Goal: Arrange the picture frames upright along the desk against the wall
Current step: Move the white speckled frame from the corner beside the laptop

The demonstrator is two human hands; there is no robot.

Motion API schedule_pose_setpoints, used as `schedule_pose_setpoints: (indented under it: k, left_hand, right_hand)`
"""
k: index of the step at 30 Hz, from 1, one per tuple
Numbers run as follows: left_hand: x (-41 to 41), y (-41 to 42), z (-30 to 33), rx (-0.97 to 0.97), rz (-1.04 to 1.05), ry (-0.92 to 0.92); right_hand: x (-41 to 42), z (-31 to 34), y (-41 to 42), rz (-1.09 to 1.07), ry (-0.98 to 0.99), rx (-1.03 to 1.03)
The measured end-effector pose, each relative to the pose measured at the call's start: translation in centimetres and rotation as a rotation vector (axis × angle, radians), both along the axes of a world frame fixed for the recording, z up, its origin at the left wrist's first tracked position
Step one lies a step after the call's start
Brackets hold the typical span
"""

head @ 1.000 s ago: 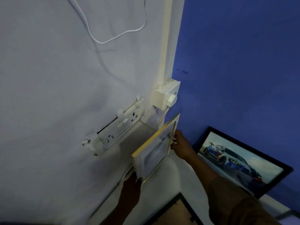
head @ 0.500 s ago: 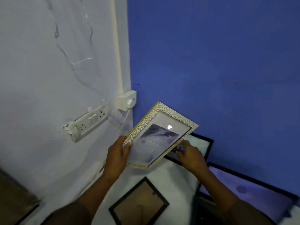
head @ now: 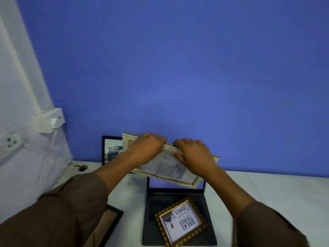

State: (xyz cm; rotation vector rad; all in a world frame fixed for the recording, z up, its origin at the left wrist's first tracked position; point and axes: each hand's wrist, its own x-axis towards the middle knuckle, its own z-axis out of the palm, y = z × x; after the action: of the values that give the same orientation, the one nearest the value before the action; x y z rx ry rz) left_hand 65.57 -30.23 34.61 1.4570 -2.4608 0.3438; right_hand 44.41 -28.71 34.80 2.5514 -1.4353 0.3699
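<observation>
A white-and-gold textured frame point(head: 170, 168) is held landscape and tilted just in front of the blue wall. My left hand point(head: 148, 148) and my right hand point(head: 192, 152) both grip its top edge. Behind it on the left, a black frame with a car picture point(head: 111, 150) stands upright against the wall. A large black frame point(head: 176, 195) lies flat on the white desk point(head: 276, 189), under the held frame. A gold beaded frame reading "GREAT THINGS" point(head: 181, 221) lies face up on the large black one. Another black frame point(head: 108, 221) lies flat at the lower left.
A white switch box point(head: 50, 120) and a socket strip point(head: 10, 141) are mounted on the white left wall near the corner. A cable hole point(head: 82, 168) sits in the desk's back left corner.
My view has swung right from the white wall to the blue wall. The white-and-gold frame has moved right and down toward the desk, and both hands have shifted to its top edge.
</observation>
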Motion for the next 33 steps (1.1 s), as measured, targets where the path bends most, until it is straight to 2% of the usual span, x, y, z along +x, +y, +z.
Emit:
schedule_pose_setpoints:
  k: [3, 5, 7, 9, 13, 17, 20, 22, 28, 30, 33]
  left_hand:
    - [-3.4, -1.2, 0.4, -0.007, -0.149, 0.102]
    - [-5.1, -1.2, 0.5, -0.096, -0.248, 0.325]
    - [-6.4, -0.5, 0.3, -0.147, -0.249, 0.573]
    - [-7.2, -0.1, -1.3, -0.084, -0.196, 0.706]
    - [-9.1, 0.2, -7.0, 0.308, -0.173, 0.708]
    - [-12.7, -0.8, -9.7, 0.779, -0.007, 0.694]
    - [-16.1, -2.3, -9.4, 1.062, 0.089, 0.923]
    - [-19.2, -4.1, -8.9, 1.084, 0.077, 1.08]
    - [-25.3, -9.5, -9.4, 0.886, 0.162, 0.996]
    - [-27.6, -11.0, -10.6, 0.863, 0.211, 0.963]
    - [-31.7, -12.8, -13.0, 0.89, 0.309, 0.914]
  right_hand:
    - [-3.9, -0.7, 0.8, -0.189, -0.133, -0.001]
    - [-6.2, -1.0, 1.3, -0.311, -0.202, 0.012]
    - [-8.7, -1.1, 1.4, -0.442, -0.294, 0.042]
    - [-11.4, -1.0, 1.4, -0.539, -0.416, 0.042]
    - [-16.2, -0.7, 1.6, -0.63, -0.631, -0.036]
    - [-19.5, -0.1, 1.5, -0.621, -0.851, -0.067]
    - [-22.4, -0.5, 0.7, -0.571, -1.059, 0.005]
    - [-25.6, -1.5, -0.4, -0.552, -1.138, 0.043]
    - [-33.0, -5.7, -5.3, -0.492, -1.117, 0.055]
    - [-35.7, -7.7, -7.7, -0.523, -1.041, 0.077]
    - [-40.0, -11.5, -11.5, -0.608, -0.809, 0.097]
